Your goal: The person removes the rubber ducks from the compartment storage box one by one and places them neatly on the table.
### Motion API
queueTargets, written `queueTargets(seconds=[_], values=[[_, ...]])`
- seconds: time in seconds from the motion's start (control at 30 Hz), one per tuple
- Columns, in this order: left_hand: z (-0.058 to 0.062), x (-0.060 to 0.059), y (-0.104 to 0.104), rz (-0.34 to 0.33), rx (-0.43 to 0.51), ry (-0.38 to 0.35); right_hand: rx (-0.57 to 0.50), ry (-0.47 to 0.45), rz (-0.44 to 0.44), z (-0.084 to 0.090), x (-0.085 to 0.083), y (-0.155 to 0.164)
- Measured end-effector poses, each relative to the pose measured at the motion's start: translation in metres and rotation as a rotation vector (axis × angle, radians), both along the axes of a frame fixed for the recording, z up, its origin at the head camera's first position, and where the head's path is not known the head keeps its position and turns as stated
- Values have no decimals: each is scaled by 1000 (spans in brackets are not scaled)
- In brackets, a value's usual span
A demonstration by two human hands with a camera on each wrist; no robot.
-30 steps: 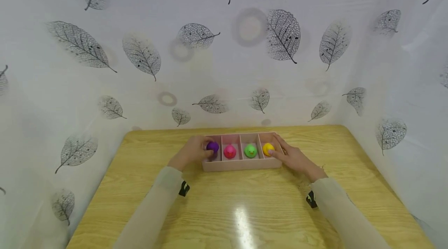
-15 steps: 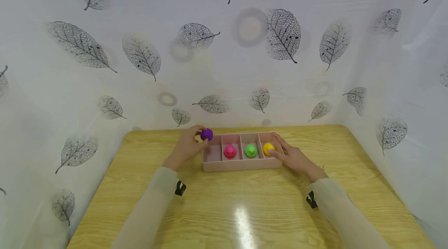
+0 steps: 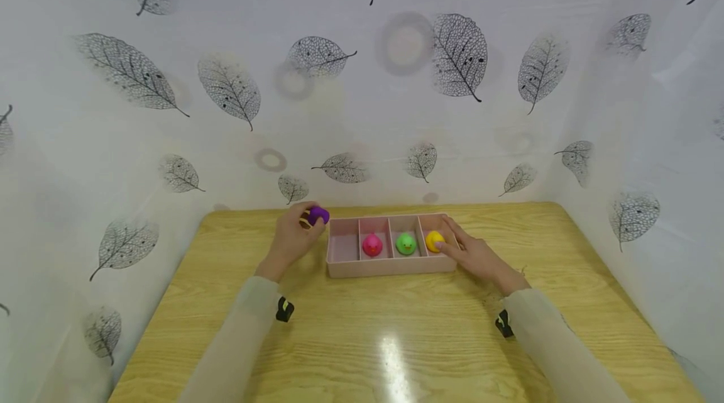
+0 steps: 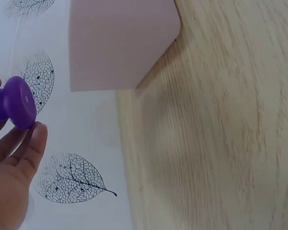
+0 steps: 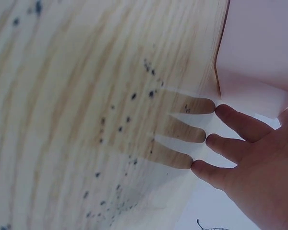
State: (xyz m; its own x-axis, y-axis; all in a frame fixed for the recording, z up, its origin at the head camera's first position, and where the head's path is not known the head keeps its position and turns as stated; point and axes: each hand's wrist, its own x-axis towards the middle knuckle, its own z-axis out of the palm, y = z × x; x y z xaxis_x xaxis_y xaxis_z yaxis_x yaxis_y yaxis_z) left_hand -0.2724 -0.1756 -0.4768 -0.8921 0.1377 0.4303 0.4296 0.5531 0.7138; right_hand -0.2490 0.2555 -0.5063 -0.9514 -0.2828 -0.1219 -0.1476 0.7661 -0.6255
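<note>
Landmark for all positions: the pink tray [image 3: 390, 268], a long, shallow, matte box with straight walls, divided by thin partitions into four square compartments set in a row. Its long axis runs left to right across the wooden table [image 3: 396, 334], parallel to the table's far edge. The table surface is pale, lacquered wood with visible grain and a bright glare patch on the near side of the tray.

The left hand [image 3: 294, 238] is just off the tray's left end and raised above the table. Its fingertips pinch a purple toy [image 3: 318, 215], which is clear of the tray and held beyond the tray's far left corner. In the left wrist view the purple toy [image 4: 15, 103] shows as a smooth, matte, rounded piece with a flat disc-like face and a narrower neck; that flat face is turned toward the tray's end wall [image 4: 120, 43]. Its finer form cannot be made out.

The tray's leftmost compartment [image 3: 344, 244] holds nothing. The next three, counting rightward, hold a pink toy [image 3: 371, 244], a green toy [image 3: 405, 243] and a yellow toy [image 3: 433, 241], each small, rounded and upright.

The right hand [image 3: 477, 256] lies at the tray's right end, fingers straight and spread, gripping nothing. The right wrist view shows its fingertips [image 5: 230, 115] against the tray's outer wall, down on the table. Both forearms wear sheer pale sleeves [image 3: 557, 346].
</note>
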Motion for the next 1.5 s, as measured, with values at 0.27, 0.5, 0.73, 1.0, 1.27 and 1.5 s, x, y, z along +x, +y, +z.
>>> queueTargets(seconds=[0.27, 0.5, 0.73, 1.0, 1.27, 1.5], values=[[-5, 3, -14, 23, -22, 15, -2, -9, -2, 0, 1, 1], [-10, 7, -26, 46, -69, -11, -1, 4, -6, -3, -1, 3], [-16, 11, -37, 29, -106, -26, -2, 12, -8, -4, -2, 4], [-22, 12, -47, -25, -91, -125, -1, 19, -17, -1, -2, 3], [-26, 14, -51, -29, -113, -260, 2, 18, -13, -3, -1, 2], [-29, 14, -51, -38, -146, -321, -9, 1, -15, -3, -1, 1]])
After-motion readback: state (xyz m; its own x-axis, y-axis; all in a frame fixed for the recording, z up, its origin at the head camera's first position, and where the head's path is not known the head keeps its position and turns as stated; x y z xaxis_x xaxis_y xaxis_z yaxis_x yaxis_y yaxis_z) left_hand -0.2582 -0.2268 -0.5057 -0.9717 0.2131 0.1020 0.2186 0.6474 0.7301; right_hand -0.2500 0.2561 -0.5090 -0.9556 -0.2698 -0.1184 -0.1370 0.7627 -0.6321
